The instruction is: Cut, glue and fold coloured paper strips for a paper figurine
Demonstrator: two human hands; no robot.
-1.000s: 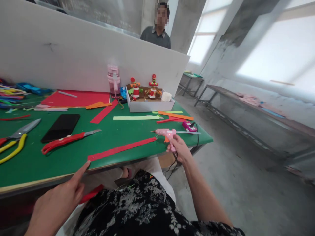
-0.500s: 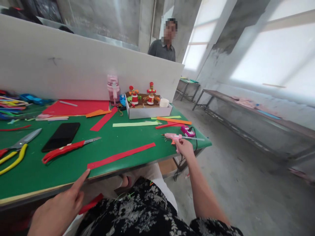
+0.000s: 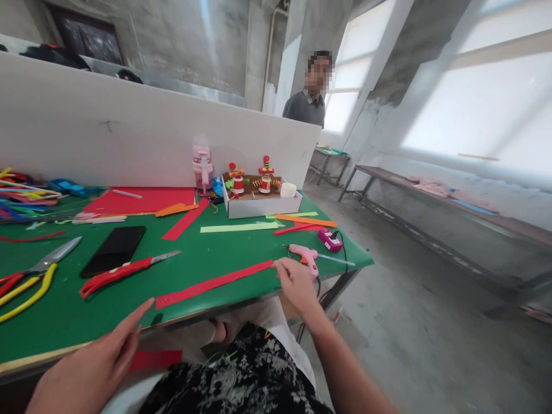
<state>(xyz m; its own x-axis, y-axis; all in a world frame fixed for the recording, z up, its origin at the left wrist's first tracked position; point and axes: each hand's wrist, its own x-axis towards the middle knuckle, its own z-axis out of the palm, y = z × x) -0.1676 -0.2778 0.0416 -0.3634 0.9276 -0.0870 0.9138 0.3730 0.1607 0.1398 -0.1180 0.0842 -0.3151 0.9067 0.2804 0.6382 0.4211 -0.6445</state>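
Observation:
A long red paper strip [image 3: 215, 284] lies along the front of the green table. My right hand [image 3: 297, 287] has its thumb and fingertips closed at the strip's right end. Close to its other end is my left hand [image 3: 103, 351], index finger stretched out, the rest partly bent, holding nothing; I cannot tell whether the fingertip touches the table. Just beyond my right hand a pink glue gun [image 3: 305, 257] rests on the table, a clear glue stick [image 3: 336, 260] poking out of its back. A purple plug box [image 3: 330, 240] with a black cable sits behind it.
Red-handled knife [image 3: 125, 275], yellow-and-red shears [image 3: 38, 279] and black phone [image 3: 114, 251] lie on the left. A white box [image 3: 263, 208] with two small figures stands at the back, near a pink bottle [image 3: 202, 169]. Behind a white board [image 3: 150, 132] stands a person [image 3: 305, 109].
My right hand has let go of the glue gun and moved left to the strip's right end. My left fingertip has come slightly away from the strip's left end.

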